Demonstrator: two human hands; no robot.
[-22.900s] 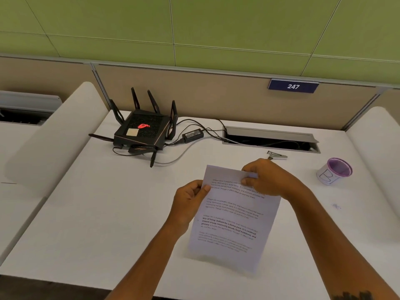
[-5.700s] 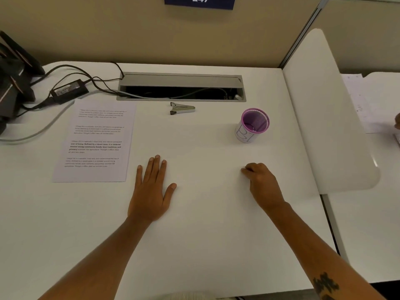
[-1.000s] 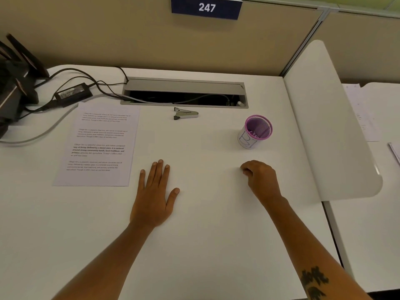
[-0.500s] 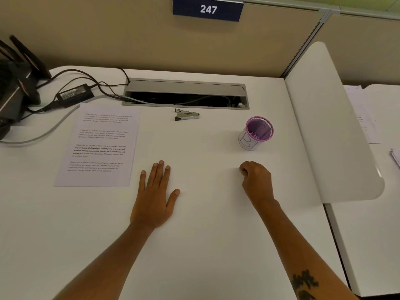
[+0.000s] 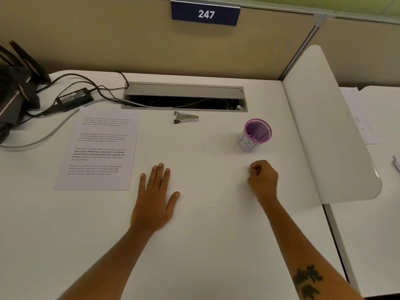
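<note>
My left hand (image 5: 154,200) lies flat on the white desk (image 5: 205,245), palm down with the fingers straight, just right of a printed sheet of paper (image 5: 99,148). To the right, my right hand (image 5: 263,180) rests on the desk with its fingers curled into a fist; nothing shows inside it. A small metal stapler (image 5: 186,118) lies beyond the hands, near the cable slot (image 5: 184,98). The purple mesh pen cup (image 5: 255,134) stands just beyond my right hand, apart from it.
A black router (image 5: 15,92) with antennas, a power adapter (image 5: 73,99) and cables fill the far left corner. A white divider panel (image 5: 329,131) bounds the desk on the right, with papers (image 5: 361,118) on the neighbouring desk. A partition with sign 247 (image 5: 205,14) stands behind.
My right hand has curled a little tighter and turned slightly inward. The left hand and the objects have not moved.
</note>
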